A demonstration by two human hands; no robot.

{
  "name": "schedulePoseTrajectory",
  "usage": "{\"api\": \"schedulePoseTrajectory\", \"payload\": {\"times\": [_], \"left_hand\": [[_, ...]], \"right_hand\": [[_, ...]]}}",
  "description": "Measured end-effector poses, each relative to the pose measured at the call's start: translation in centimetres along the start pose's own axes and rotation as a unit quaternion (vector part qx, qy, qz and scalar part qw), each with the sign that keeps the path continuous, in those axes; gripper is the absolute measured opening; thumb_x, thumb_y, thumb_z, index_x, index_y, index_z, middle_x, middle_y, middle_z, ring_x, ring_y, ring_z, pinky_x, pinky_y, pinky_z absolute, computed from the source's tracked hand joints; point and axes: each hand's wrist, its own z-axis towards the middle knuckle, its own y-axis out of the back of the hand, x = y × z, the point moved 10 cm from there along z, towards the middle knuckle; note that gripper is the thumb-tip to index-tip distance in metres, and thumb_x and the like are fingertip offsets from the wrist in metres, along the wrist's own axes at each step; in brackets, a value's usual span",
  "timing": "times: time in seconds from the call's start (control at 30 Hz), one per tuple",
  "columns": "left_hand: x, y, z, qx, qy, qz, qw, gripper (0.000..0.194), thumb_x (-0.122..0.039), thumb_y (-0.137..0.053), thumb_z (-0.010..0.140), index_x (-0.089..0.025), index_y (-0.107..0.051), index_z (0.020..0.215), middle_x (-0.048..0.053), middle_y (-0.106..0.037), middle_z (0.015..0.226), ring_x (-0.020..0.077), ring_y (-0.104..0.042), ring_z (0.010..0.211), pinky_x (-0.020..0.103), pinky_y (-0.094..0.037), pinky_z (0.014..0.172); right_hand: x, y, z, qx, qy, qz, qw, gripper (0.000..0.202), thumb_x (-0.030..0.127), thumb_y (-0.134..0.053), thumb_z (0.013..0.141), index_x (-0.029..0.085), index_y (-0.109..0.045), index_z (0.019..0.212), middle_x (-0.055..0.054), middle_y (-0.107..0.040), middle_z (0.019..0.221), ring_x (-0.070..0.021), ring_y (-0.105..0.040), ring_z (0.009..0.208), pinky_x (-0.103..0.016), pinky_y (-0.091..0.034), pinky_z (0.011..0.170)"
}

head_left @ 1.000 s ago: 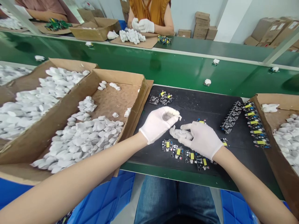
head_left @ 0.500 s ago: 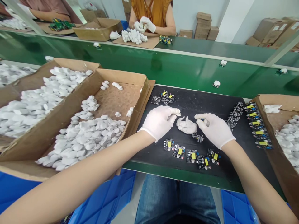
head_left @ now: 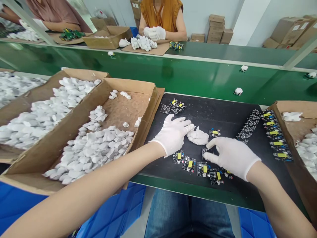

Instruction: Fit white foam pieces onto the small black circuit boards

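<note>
My left hand [head_left: 172,134], in a white glove, has its fingers spread, with the fingertips at the edge of a white putty-like lump [head_left: 198,137] on the black mat. My right hand [head_left: 230,154], gloved too, holds thumb and forefinger apart over a small circuit board [head_left: 204,154], which it partly covers. Just beyond that hand lies another circuit board [head_left: 214,133] with a yellow part facing up. Along the near side runs a row of similar boards [head_left: 189,163]; my right hand hides some of the right end.
Cardboard boxes of white lumps stand left [head_left: 91,155] and right [head_left: 309,145]. Boards with yellow parts [head_left: 274,133] line the mat's right side beside darker boards [head_left: 249,125]. A green conveyor belt [head_left: 198,77] carries lump-topped boards. Two people sit across it.
My right hand has moved nearer and its thumb and forefinger have parted. A board with its yellow part up now lies beyond it. My left hand's fingers have spread beside the lump.
</note>
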Motion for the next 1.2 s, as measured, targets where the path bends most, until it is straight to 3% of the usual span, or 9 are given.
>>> {"api": "schedulePoseTrajectory", "payload": {"times": [0.17, 0.33, 0.47, 0.6, 0.77, 0.83, 1.0, 1.1, 1.2], "left_hand": [[-0.2, 0.4, -0.1, -0.004, -0.015, -0.042, 0.999, 0.044, -0.006, -0.045, 0.072, -0.027, -0.063, 0.107, 0.000, -0.066, 0.116, 0.0246, -0.050, 0.118, 0.056, -0.015, 0.107], [0.0, 0.4, -0.1, 0.004, -0.008, -0.051, 0.999, 0.044, -0.006, -0.044, 0.073, -0.028, -0.064, 0.106, 0.001, -0.069, 0.108, 0.0247, -0.055, 0.111, 0.059, -0.014, 0.106], [-0.1, 0.9, -0.2, -0.014, 0.008, -0.038, 0.999, 0.038, -0.007, -0.044, 0.076, -0.025, -0.065, 0.103, 0.004, -0.068, 0.108, 0.0239, -0.056, 0.111, 0.056, -0.015, 0.106], [-1.2, 1.6, -0.5, -0.030, -0.020, -0.041, 0.998, 0.039, -0.009, -0.045, 0.079, -0.024, -0.059, 0.112, 0.006, -0.065, 0.114, 0.0237, -0.055, 0.112, 0.056, -0.016, 0.106], [-3.5, 1.4, -0.9, -0.017, -0.098, -0.045, 0.994, 0.044, -0.017, -0.051, 0.080, -0.021, -0.049, 0.124, 0.009, -0.058, 0.125, 0.0266, -0.050, 0.117, 0.056, -0.016, 0.105], [-3.9, 1.0, -1.0, -0.008, -0.112, -0.041, 0.993, 0.047, -0.018, -0.054, 0.078, -0.023, -0.048, 0.124, 0.008, -0.056, 0.128, 0.0266, -0.050, 0.117, 0.056, -0.014, 0.105], [-2.6, 0.2, -0.8, -0.002, -0.067, -0.041, 0.997, 0.053, -0.023, -0.061, 0.076, -0.020, -0.045, 0.126, 0.010, -0.059, 0.123, 0.0251, -0.053, 0.113, 0.054, -0.012, 0.107], [-1.9, -0.2, -0.5, 0.002, -0.044, -0.035, 0.998, 0.052, -0.027, -0.061, 0.076, -0.019, -0.046, 0.126, 0.009, -0.060, 0.120, 0.0263, -0.053, 0.112, 0.055, -0.013, 0.106], [-1.9, -0.2, -0.2, -0.006, -0.041, -0.010, 0.999, 0.040, -0.027, -0.055, 0.081, -0.019, -0.052, 0.120, 0.007, -0.064, 0.111, 0.0261, -0.056, 0.106, 0.055, -0.013, 0.106]], "right_hand": [[1.3, -1.5, -0.2, 0.013, 0.015, -0.039, 0.999, 0.031, 0.043, -0.057, 0.076, 0.025, -0.066, 0.100, -0.005, -0.070, 0.089, -0.0261, -0.064, 0.081, -0.034, -0.044, 0.067], [-1.8, -0.5, 0.0, -0.004, -0.048, -0.071, 0.996, 0.022, 0.036, -0.055, 0.077, 0.027, -0.068, 0.093, -0.005, -0.070, 0.087, -0.0254, -0.064, 0.074, -0.034, -0.041, 0.061], [-4.8, 2.0, -0.2, -0.073, -0.104, -0.027, 0.992, 0.030, 0.048, -0.051, 0.079, 0.028, -0.068, 0.094, -0.004, -0.069, 0.081, -0.0248, -0.063, 0.070, -0.033, -0.039, 0.057], [-4.5, 4.3, -0.6, -0.191, -0.087, 0.009, 0.978, 0.027, 0.041, -0.049, 0.083, 0.029, -0.068, 0.098, -0.003, -0.068, 0.083, -0.0209, -0.063, 0.072, -0.030, -0.039, 0.059], [-2.2, 1.2, 1.7, -0.104, -0.006, -0.060, 0.993, 0.035, 0.034, -0.053, 0.082, 0.031, -0.059, 0.117, -0.004, -0.065, 0.086, -0.0207, -0.061, 0.069, -0.029, -0.037, 0.055], [-2.9, 1.0, 2.3, -0.102, -0.030, -0.072, 0.992, 0.036, 0.036, -0.052, 0.083, 0.032, -0.058, 0.118, -0.006, -0.066, 0.091, -0.0232, -0.062, 0.075, -0.029, -0.037, 0.056], [-5.5, 3.4, 1.7, -0.191, -0.134, -0.067, 0.970, 0.036, 0.031, -0.045, 0.086, 0.026, -0.057, 0.120, -0.007, -0.067, 0.092, -0.0247, -0.063, 0.078, -0.031, -0.038, 0.057], [-3.4, 2.7, 1.7, -0.162, -0.050, -0.021, 0.985, 0.042, 0.040, -0.050, 0.084, 0.025, -0.054, 0.123, -0.005, -0.068, 0.085, -0.0217, -0.063, 0.076, -0.030, -0.041, 0.061], [0.2, 0.9, 1.9, -0.112, 0.055, -0.055, 0.991, 0.061, 0.052, -0.059, 0.075, 0.021, -0.050, 0.126, -0.008, -0.067, 0.089, -0.0245, -0.063, 0.078, -0.031, -0.043, 0.064]]}}
